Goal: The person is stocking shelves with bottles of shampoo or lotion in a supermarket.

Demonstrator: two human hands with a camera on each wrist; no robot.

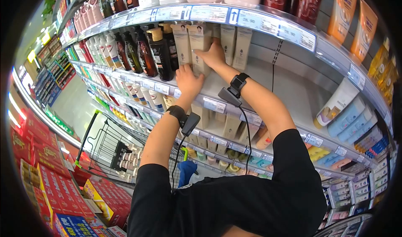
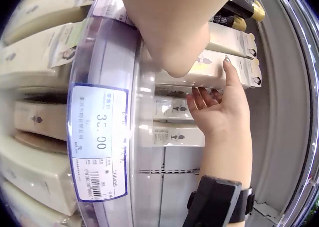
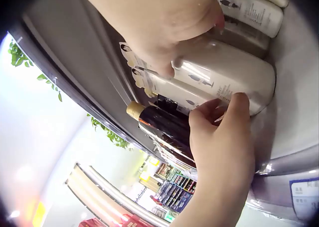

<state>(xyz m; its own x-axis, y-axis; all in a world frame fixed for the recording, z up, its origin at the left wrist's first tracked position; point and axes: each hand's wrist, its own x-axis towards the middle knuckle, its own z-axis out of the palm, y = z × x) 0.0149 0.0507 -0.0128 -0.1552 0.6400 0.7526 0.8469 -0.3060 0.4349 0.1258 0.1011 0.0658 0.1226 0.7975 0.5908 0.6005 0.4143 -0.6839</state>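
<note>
A tall cream-coloured bottle (image 1: pixel 198 37) with a portrait card at its top stands at the front of the shelf. My right hand (image 1: pixel 214 55) grips its upper part, thumb across the front and fingers round the side. Low at the base, my left hand (image 1: pixel 189 82) holds the same bottle; in the right wrist view its thumb lies on the bottle's front (image 3: pixel 227 70) and its fingers curl in beside it. A matching bottle (image 1: pixel 181 44) stands directly to the left. More cream bottles (image 1: pixel 242 48) stand to the right, behind my right hand.
Dark pump bottles (image 1: pixel 161 57) crowd the left of this shelf. A price-tagged shelf edge (image 1: pixel 214 105) runs below my wrists, and another shelf (image 1: pixel 209 13) hangs overhead. White and blue bottles (image 1: pixel 338 101) lie at the right. A shopping cart (image 1: pixel 102 143) stands behind at the left.
</note>
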